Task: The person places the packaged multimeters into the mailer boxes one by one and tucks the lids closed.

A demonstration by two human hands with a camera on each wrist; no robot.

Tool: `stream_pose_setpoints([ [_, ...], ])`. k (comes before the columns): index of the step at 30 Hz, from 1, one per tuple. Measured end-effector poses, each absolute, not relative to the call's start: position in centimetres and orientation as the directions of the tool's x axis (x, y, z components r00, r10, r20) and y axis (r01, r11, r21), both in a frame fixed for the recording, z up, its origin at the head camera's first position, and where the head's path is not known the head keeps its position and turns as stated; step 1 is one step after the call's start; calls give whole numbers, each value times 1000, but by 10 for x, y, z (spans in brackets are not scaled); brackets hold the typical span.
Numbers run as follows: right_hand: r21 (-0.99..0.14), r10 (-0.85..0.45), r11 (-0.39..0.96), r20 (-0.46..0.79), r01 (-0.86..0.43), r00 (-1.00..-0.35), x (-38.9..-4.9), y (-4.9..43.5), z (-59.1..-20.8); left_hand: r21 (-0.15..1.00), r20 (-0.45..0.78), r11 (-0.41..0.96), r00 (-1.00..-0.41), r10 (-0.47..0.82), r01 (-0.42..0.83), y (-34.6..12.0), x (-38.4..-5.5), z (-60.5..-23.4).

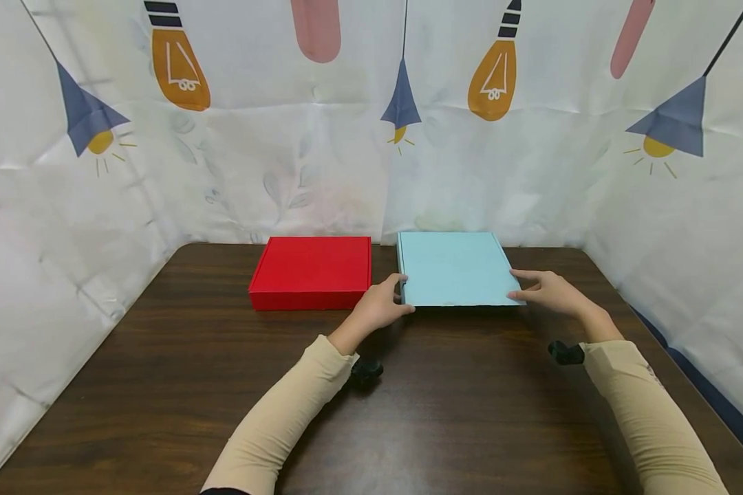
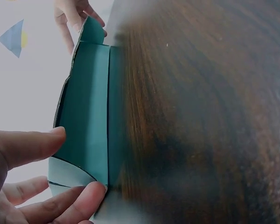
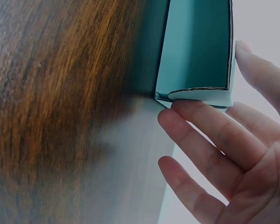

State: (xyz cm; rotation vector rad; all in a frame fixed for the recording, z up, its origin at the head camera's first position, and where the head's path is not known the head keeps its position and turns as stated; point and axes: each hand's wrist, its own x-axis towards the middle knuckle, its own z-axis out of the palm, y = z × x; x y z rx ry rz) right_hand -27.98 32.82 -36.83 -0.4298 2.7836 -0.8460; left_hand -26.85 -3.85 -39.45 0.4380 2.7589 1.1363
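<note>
A light blue cardboard box (image 1: 455, 268) lies flat near the table's back edge, its top panel facing up. At its front left corner is my left hand (image 1: 380, 302), thumb at the front edge and fingers along the side. My right hand (image 1: 547, 292) holds the front right corner, thumb over the top and fingers against the side. From the left wrist, the box's front (image 2: 86, 107) shows darker teal, with a raw cut edge and corner flaps. The right wrist view shows fingertips (image 3: 170, 119) right at the lower edge of the end flap (image 3: 205, 96).
A closed red box (image 1: 316, 265) sits just left of the blue one, close to my left hand. Both stand on a dark wood table (image 1: 161, 392). White printed cloth (image 1: 340, 158) hangs behind the table and along both sides.
</note>
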Motion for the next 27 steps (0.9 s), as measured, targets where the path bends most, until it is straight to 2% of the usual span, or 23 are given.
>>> stream_pose_setpoints([
  [27, -564, -339, 792, -86, -235, -937, -279, 330, -371, 667, 21, 702, -948, 317, 250, -36, -267, -395],
])
